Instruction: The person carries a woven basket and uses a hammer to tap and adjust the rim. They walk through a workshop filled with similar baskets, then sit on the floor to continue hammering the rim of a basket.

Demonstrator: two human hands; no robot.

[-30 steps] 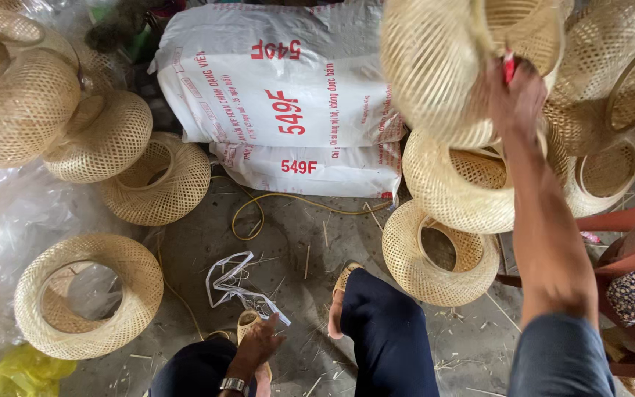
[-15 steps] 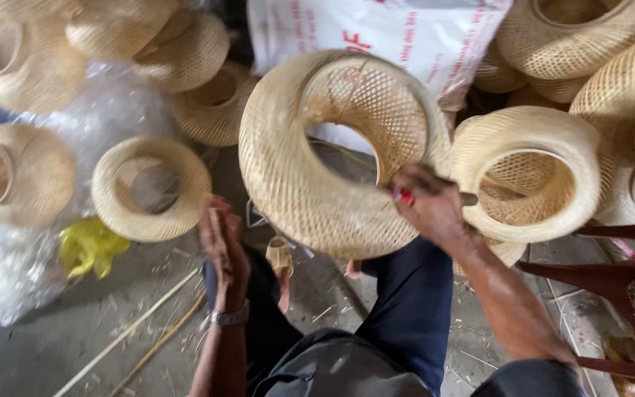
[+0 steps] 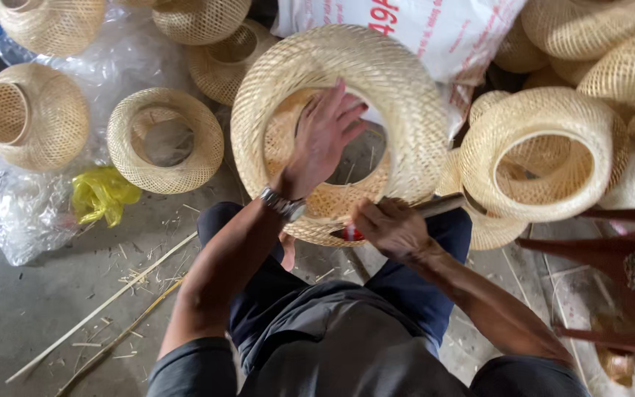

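- I am sitting on the gray floor (image 3: 45, 294) with woven baskets lying all around me, and a big white sack (image 3: 442, 29) is lying just past the one I am working on.
- I am holding a big round basket (image 3: 406, 110) over my knees, with its wide hole facing up at me. It is right in front of me, between my two hands.
- I think this basket is light, because it is all thin strips with lots of little gaps. It looks stiff enough to keep its round shape, but I think it would bend or crack if I squeezed it hard.
- The thick rim around the hole looks like the best place to hold it, because the weave is tight there.
- My left hand (image 3: 325, 136) is reaching into the hole. My fingers are spread wide and flat and pressing on the inside wall, not gripping.
- My right hand (image 3: 391, 228) is closed around a thin tool (image 3: 442, 206) with a bit of red on it, right at the near edge of the basket.
- Another basket (image 3: 545, 154) is sitting just beside my right hand.
- A yellow bag (image 3: 101, 195) and some thin sticks (image 3: 104, 309) are lying on my left.
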